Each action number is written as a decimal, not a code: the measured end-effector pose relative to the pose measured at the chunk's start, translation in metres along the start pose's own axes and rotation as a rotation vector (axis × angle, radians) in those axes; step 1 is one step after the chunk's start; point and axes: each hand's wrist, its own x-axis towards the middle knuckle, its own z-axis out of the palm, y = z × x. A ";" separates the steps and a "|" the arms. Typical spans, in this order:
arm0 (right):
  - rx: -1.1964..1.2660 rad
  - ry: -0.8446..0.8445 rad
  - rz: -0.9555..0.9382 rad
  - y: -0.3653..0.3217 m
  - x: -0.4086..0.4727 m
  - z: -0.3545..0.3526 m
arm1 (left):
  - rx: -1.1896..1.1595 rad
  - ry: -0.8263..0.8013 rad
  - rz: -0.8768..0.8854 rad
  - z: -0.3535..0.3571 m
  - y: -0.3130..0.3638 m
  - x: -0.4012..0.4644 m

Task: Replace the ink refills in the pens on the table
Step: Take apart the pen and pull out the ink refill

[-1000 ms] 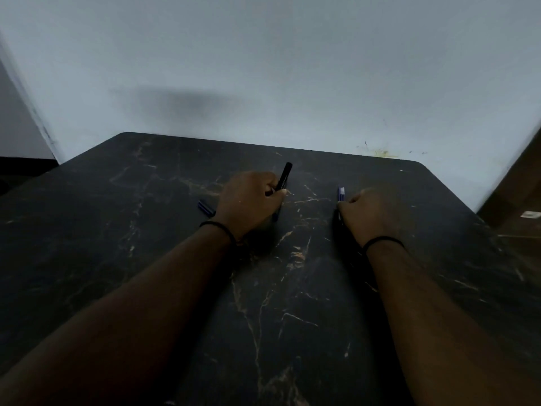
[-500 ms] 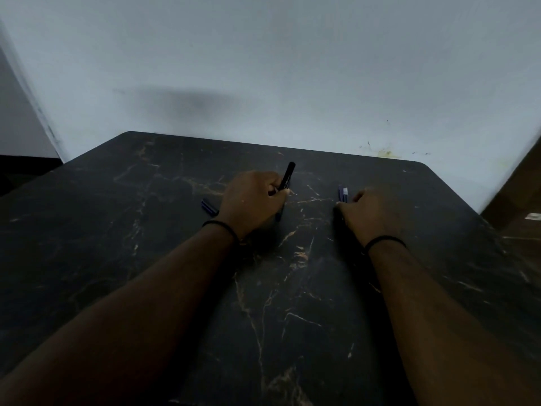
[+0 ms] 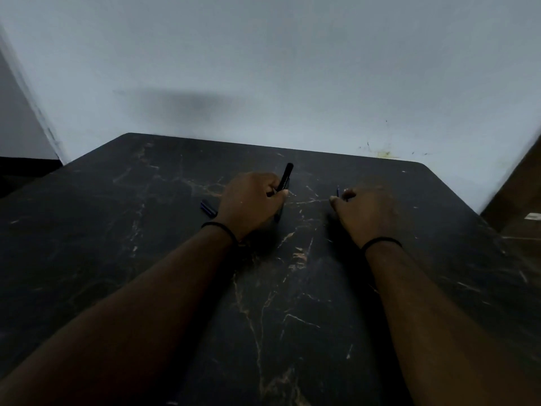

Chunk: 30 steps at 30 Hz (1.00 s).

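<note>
Left hand fingers clamped on black pen, mid-table, upright. Right hand closes further over blue refill; less tip shows. Insertion likely next.

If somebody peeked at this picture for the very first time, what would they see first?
Probably the two arms reaching across the dark marbled table. The left hand is closed around a black pen that sticks up toward the pale wall, and the right hand pinches something thin and blue, mostly hidden. A small dark blue piece lies on the table just left of the left hand.
</note>
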 end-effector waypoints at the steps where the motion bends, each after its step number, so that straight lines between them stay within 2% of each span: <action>1: -0.015 -0.010 0.000 -0.001 0.000 0.000 | 0.000 0.002 0.002 0.000 0.000 0.000; 7: -0.007 -0.059 0.016 -0.005 -0.004 0.000 | 0.004 0.005 0.000 0.001 -0.002 0.001; 10: 0.195 -0.080 0.013 -0.011 -0.005 0.000 | -0.006 0.004 0.003 0.001 -0.002 0.001; 12: 0.241 -0.033 -0.005 -0.013 -0.006 0.000 | -0.010 0.009 0.006 0.001 -0.001 0.001; 15: 0.155 0.001 -0.007 -0.013 -0.007 0.002 | -0.016 0.010 0.000 0.000 -0.001 0.000; 18: 0.024 -0.043 -0.012 -0.018 -0.007 0.004 | -0.014 0.002 -0.003 0.001 -0.001 0.000; 23: -0.151 -0.013 -0.105 -0.037 -0.012 0.012 | -0.018 0.002 -0.012 0.002 -0.002 0.000; 30: -0.182 -0.100 -0.161 -0.050 -0.017 0.007 | 0.000 -0.012 0.000 0.001 -0.003 0.001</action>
